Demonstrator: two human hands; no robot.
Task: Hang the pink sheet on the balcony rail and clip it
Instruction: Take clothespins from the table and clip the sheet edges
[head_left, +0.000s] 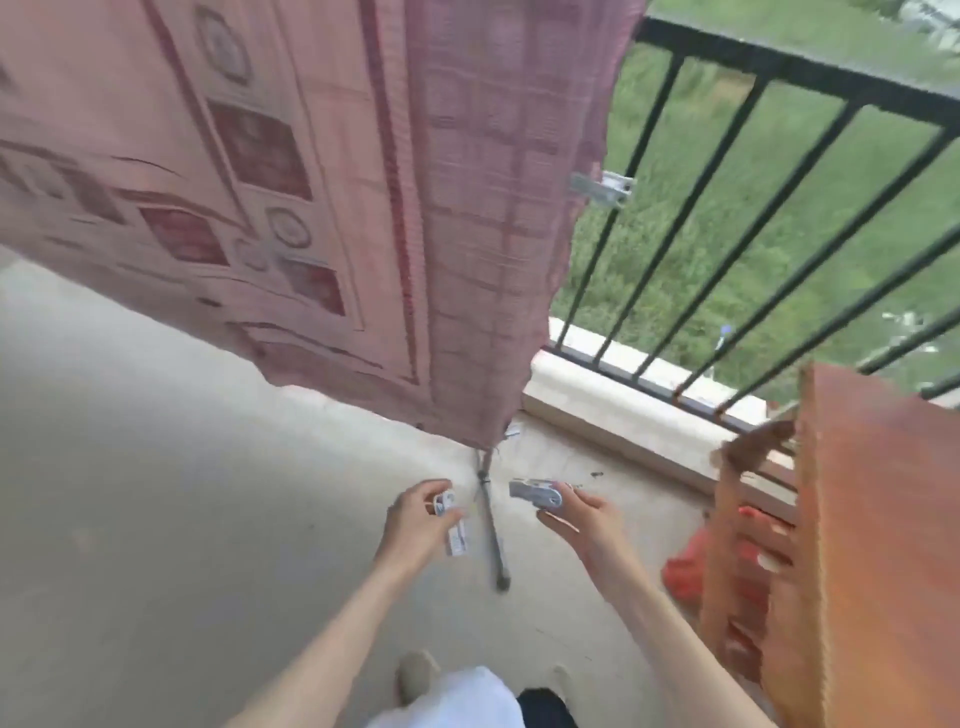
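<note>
The pink patterned sheet (322, 197) hangs draped over the black balcony rail (779, 67), covering its left part and reaching almost to the floor. A silver clip (605, 188) is fastened at the sheet's right edge, against a rail bar. Below the sheet's lower corner, my left hand (421, 525) is closed around a silver clip (454, 525). My right hand (582, 514) pinches another silver clip (535, 493) between its fingertips. Both hands are held low over the floor, apart from the sheet.
A grey rod (493, 535) slants down to the floor between my hands. An orange-brown wooden cabinet (878, 545) stands at the right with something red (685, 571) at its foot. A low stone kerb (613, 410) runs under the rail. Grass lies beyond the bars.
</note>
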